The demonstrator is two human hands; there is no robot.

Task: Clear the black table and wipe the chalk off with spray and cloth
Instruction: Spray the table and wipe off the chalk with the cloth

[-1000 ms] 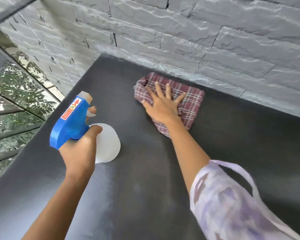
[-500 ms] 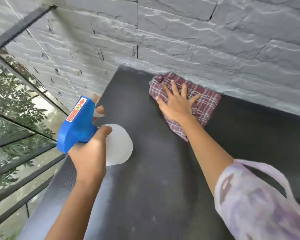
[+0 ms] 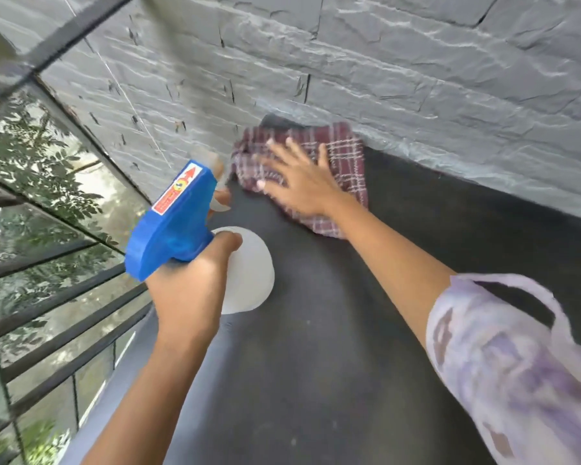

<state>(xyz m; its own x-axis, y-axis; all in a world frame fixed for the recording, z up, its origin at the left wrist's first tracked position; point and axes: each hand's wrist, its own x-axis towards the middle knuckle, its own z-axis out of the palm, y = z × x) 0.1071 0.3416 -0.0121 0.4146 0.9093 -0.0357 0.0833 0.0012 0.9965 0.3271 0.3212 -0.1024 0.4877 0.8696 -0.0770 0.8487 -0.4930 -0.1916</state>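
Well, head view only, wide and tilted down. The black table (image 3: 316,380) runs away from me to a far corner, where it meets the grey stone wall (image 3: 383,78). The plaid cloth (image 3: 346,152) sits bunched in that corner, its far edge touching the wall. The right hand (image 3: 302,186) lies flat on top of it, fingers straight and spread, palm pressing down; its edges are smeared, so I judge it mid-wipe. The cloth is directly under those fingers and spills out past them to the far right and near right, its long axis running roughly far-left to near-right. The right arm is stretched well forward, with a pale mottled sleeve (image 3: 517,380) at the near right. The left hand (image 3: 188,290) is nearer me and left of the cloth, fingers curled tight round the neck of the spray bottle (image 3: 171,229), which it holds above the table. One fingertip shows beyond the blue head, near the trigger. The nozzle points far, toward the cloth corner. The right hand is clearly the one on the cloth. My guess is the next stroke pulls it near, away from the wall. Greyish sheen on the near-left tabletop; chalk or glare, I cannot tell. A dark railing (image 3: 47,297) with foliage behind it lies off the left edge.
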